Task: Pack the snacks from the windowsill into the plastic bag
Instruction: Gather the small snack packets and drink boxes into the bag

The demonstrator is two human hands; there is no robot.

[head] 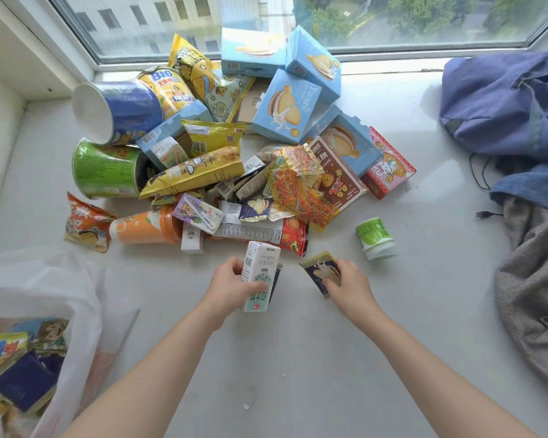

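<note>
A person stood at a white windowsill (298, 358), both bare arms reaching forward. The left hand (231, 281) had its fingers curled around a small white drink carton (260, 273), held upright just above the sill. Beside it, toward 3 o'clock, the right hand (350, 281) pinched a dark blue snack packet (318, 270) between thumb and fingers. The heap of snacks (234, 153), made of boxes, tubs and crinkled packets, lay at 12 o'clock, against the window. A little green and white cup (375, 237) stood apart from it at 2 o'clock of the right hand. The clear plastic bag (45, 286) sat open at 8 o'clock, several packets already inside. A blue cloth bag (503, 105) and a grey towel (535, 295) lay at 3 o'clock.
</note>
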